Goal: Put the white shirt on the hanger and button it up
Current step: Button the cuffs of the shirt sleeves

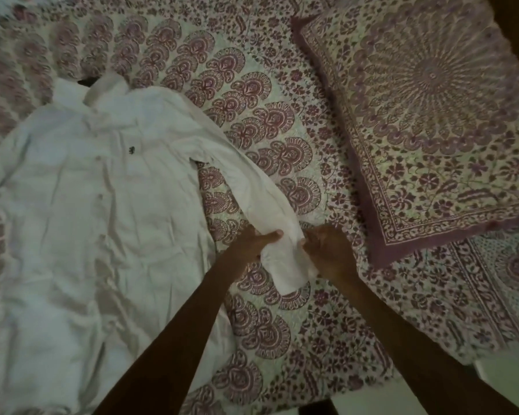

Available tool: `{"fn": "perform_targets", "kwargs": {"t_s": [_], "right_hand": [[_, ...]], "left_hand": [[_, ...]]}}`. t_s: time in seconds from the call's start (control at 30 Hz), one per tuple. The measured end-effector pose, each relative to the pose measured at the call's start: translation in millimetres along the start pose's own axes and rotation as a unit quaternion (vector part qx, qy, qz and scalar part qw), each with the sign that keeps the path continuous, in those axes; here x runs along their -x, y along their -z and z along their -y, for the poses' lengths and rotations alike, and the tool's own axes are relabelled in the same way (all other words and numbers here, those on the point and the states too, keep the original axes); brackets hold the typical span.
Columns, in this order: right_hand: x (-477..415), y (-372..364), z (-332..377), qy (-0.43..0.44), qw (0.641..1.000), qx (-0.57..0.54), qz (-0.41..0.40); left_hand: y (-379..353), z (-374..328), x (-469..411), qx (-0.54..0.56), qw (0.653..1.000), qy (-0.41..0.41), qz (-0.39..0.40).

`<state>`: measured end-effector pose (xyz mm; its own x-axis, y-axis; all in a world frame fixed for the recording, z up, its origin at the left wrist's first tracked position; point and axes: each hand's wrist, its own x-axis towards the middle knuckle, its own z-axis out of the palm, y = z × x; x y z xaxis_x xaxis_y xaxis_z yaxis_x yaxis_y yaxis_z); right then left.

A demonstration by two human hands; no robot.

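The white long-sleeved button-front shirt (102,205) lies spread flat, front up, on a quilted bedspread (282,324) printed with maroon floral motifs. Its collar points away from the person, and a small dark emblem (130,150) marks the chest. One sleeve (252,187) stretches out toward the hands. The left hand (252,244) grips it just above the cuff (285,271), thumb lying across the top, while the right hand (327,250) pinches the cuff's other edge with curled fingers. A square pillow (432,130) in matching maroon print sits to the right.
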<state>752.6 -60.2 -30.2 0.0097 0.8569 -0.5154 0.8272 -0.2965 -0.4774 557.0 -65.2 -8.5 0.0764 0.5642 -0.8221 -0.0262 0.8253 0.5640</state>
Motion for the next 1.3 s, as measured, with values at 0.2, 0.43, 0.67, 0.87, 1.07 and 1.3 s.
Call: {"fn": "perform_targets", "kwargs": {"t_s": [0.2,0.43,0.67,0.87,1.07,1.3], "right_hand": [[51.9,-16.8,17.9,0.068,0.994,-0.079,0.047],[57.0,-30.4,20.3,-0.076,0.941,-0.328,-0.026],[55.1,9.4,41.8,0.047,0.97,-0.139,-0.195],[71.2,1.3,59.0,0.265,0.942,0.166,-0.117],[62.5,-23.2,27.1,0.207,0.975,0.054,-0.059],[51.8,-36.5,3.7,0.115,0.992,0.009,-0.056]], "left_hand": [[9.8,16.6,3.7,-0.037,0.998,0.049,0.014],[6.3,11.8,6.5,0.016,0.998,0.004,0.059],[5.4,20.0,6.6,-0.077,0.99,-0.055,-0.11],[14.5,-3.3,18.4,0.228,0.973,-0.007,0.014],[25.5,34.8,-10.0,-0.013,0.979,-0.035,-0.203],[7.7,49.1,8.1,-0.296,0.878,-0.205,-0.315]]}}
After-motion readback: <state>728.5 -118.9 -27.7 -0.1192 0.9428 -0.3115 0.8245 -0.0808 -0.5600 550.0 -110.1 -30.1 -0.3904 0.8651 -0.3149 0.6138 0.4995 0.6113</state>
